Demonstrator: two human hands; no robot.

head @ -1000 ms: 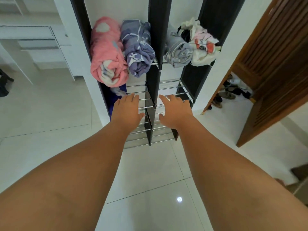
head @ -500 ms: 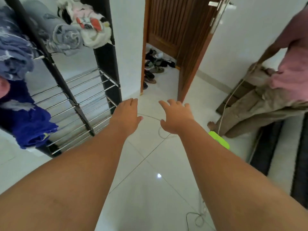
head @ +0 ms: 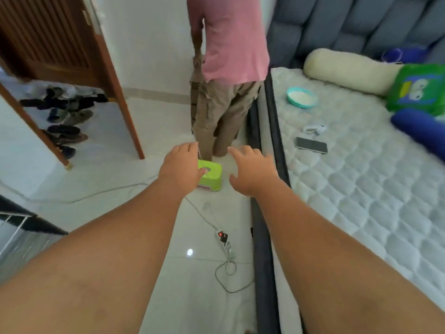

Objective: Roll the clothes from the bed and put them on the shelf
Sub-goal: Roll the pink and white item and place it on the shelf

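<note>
At the far left edge a dark corner of the shelf (head: 29,225) shows, with wire rungs below it. Above it a wooden door (head: 55,42) stands open, and a heap of shoes (head: 65,114) lies on the floor behind it. A thin cable runs across the white tile floor (head: 115,165) towards a power strip (head: 222,236) with a red light.

The left hand (head: 181,168) is stretched out palm down over the floor, fingers loosely spread and slightly curled, holding nothing. It overlaps a small lime-green stool (head: 212,174) in the view, but whether it touches it cannot be told. Just beyond the stool a second person (head: 228,68) in a pink shirt and khaki trousers stands beside the bed.

The right hand (head: 252,171) is also held forward palm down, fingers splayed wide and empty, hovering above the floor next to the dark bed frame.

To the right lies the bed (head: 361,201) with a quilted white mattress. On it sit a teal bowl (head: 302,97), a small white object, a phone (head: 311,145), a cream bolster (head: 346,71), a green cushion (head: 419,90) and a blue bolster (head: 421,128). At the head, against the grey padded headboard (head: 349,25), lies a blue cloth (head: 404,54); no other clothes can be made out on the mattress.
</note>
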